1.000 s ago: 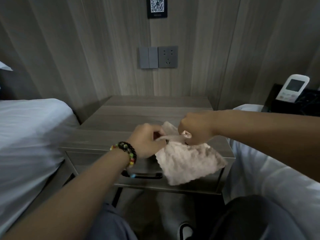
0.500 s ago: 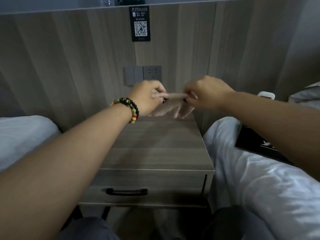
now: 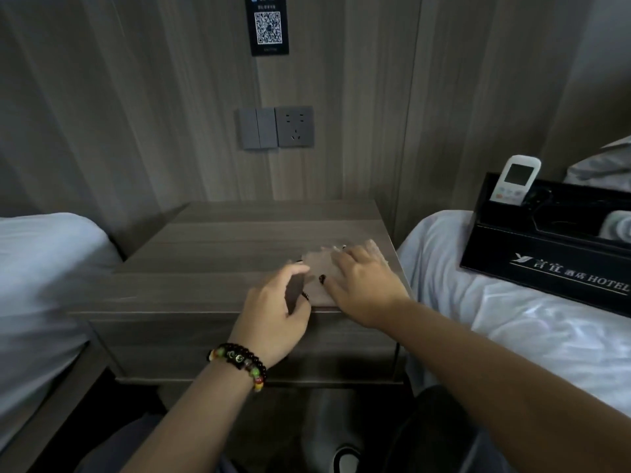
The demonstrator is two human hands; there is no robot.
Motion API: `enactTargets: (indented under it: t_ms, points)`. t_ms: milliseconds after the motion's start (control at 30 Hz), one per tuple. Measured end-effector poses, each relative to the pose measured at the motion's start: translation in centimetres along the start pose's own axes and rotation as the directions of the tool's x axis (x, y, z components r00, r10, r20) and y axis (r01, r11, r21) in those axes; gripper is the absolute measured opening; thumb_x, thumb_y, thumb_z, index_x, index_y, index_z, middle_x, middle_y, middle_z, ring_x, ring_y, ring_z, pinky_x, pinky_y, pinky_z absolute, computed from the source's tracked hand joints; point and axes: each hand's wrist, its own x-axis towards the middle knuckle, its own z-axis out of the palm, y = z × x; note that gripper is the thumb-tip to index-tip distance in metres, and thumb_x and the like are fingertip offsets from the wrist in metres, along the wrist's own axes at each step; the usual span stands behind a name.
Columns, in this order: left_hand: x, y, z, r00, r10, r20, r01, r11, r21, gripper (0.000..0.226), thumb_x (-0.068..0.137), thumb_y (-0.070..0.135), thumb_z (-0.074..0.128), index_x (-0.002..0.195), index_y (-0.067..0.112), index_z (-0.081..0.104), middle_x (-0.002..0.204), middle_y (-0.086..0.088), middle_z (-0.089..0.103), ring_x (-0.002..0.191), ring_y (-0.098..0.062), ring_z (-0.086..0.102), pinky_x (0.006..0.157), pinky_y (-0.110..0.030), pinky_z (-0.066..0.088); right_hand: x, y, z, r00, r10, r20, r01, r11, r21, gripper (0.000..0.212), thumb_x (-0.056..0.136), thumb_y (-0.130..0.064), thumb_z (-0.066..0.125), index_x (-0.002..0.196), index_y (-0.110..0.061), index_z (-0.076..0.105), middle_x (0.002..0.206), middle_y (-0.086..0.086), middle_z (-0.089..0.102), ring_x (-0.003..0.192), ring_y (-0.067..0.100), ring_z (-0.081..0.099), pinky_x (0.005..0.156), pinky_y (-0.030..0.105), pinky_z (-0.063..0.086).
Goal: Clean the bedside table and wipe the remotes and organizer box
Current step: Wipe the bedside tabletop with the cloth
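One head-worn camera looked forward and down from close above the bedside table [image 3: 218, 254], facing the wood-panelled wall [image 3: 136, 97] behind it.

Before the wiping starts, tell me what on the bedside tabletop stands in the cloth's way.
Nothing visible does. The pale pink cloth lies flat near the front right corner of the grey wood-grain bedside table, under the right hand; the left hand touches its edge. The black organizer box with the white remote sits on the bed.

Right of the fingers, the black organizer box [image 3: 546, 264] reads "HOTEL" beside Chinese characters; above them, a QR-code sign [image 3: 268, 25].
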Motion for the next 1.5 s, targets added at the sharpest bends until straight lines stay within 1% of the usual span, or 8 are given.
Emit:
enactTargets:
  t_ms: [167,233,333,533,833,1200,1433,1500]
  points:
    - [1.3,-0.9,-0.1,0.994,0.083,-0.071,-0.078,0.995,0.069,0.035,0.088,0.017,0.061,0.119,0.033,0.057,0.145,0.012,0.045,0.076,0.003,0.059,0.061,-0.013,0.049,1.4,-1.1,0.7,0.984,0.082,0.157,-0.064,0.991,-0.121,0.064,0.098,-0.058,0.029,0.146,-0.015,0.034,0.156,0.014,0.029,0.146,0.034,0.022,0.119,0.048,0.02]
    - [2.3,-1.6,-0.2,0.989,0.118,-0.092,-0.11,0.99,0.086,0.032,0.087,0.014,0.06,0.115,0.029,0.061,0.14,0.011,0.049,0.12,0.0,0.05,0.08,-0.025,0.054,1.4,-1.0,0.8,0.976,0.074,0.203,-0.038,0.983,-0.177,0.066,0.099,-0.057,0.026,0.149,-0.015,0.027,0.16,0.015,0.02,0.149,0.036,0.013,0.121,0.049,0.014]
    - [4.1,-2.6,-0.5,0.989,0.102,-0.109,-0.088,0.988,0.127,0.028,0.087,0.013,0.059,0.111,0.026,0.063,0.137,0.01,0.052,0.138,-0.003,0.032,0.093,-0.038,0.051,2.2,-0.1,0.8,0.968,0.085,0.238,-0.037,0.98,-0.197,0.067,0.1,-0.057,0.023,0.153,-0.017,0.018,0.163,0.013,0.012,0.15,0.034,0.007,0.121,0.049,0.008]
    - [6.8,-3.6,-1.0,0.993,0.089,-0.078,-0.079,0.989,0.125,0.024,0.089,0.019,0.058,0.112,0.025,0.063,0.131,0.009,0.057,0.132,-0.005,0.041,0.095,-0.034,0.048,8.8,3.7,1.8,0.954,0.192,0.232,-0.13,0.958,-0.256,0.069,0.095,-0.062,0.018,0.15,-0.021,0.025,0.161,0.01,0.016,0.149,0.032,0.012,0.121,0.05,0.01]
    - [11.7,-6.5,-3.5,0.995,-0.052,-0.088,0.061,0.994,0.095,0.026,0.092,0.029,0.056,0.118,0.029,0.061,0.068,0.016,0.04,0.063,-0.002,0.05,0.055,-0.016,0.033,18.8,6.6,3.1,0.916,0.328,0.229,-0.242,0.91,-0.336,0.07,0.099,-0.059,0.012,0.156,-0.02,0.014,0.164,0.008,0.009,0.151,0.033,0.004,0.12,0.054,0.003]
    - [12.6,-7.4,-3.9,0.999,-0.033,0.016,0.031,0.993,0.112,0.033,0.093,0.034,0.055,0.126,0.031,0.054,0.068,0.017,0.035,0.062,0.002,0.042,0.051,-0.01,0.028,25.4,5.4,4.2,0.865,0.483,0.133,-0.399,0.825,-0.401,0.074,0.093,-0.06,0.014,0.151,-0.016,0.029,0.159,0.012,0.026,0.146,0.033,0.025,0.114,0.061,0.012]
    - [10.2,-6.5,-4.7,0.998,-0.021,0.058,0.009,0.98,0.197,0.037,0.094,0.035,0.052,0.131,0.03,0.05,0.073,0.017,0.042,0.065,-0.003,0.039,0.053,-0.012,0.028,19.2,3.8,3.7,0.945,0.181,0.274,-0.116,0.964,-0.238,0.062,0.101,-0.052,0.017,0.156,-0.025,0.013,0.165,0.004,0.004,0.152,0.029,0.0,0.12,0.056,0.004]
    - [8.7,-6.6,-5.1,0.998,-0.013,0.066,-0.002,0.973,0.229,0.039,0.095,0.037,0.052,0.133,0.031,0.048,0.103,0.01,0.06,0.082,-0.009,0.049,0.065,-0.017,0.035,15.9,3.6,2.8,0.949,0.112,0.293,-0.043,0.972,-0.232,0.06,0.102,-0.053,0.017,0.157,-0.029,0.009,0.166,-0.001,0.001,0.152,0.023,-0.004,0.122,0.05,0.001]
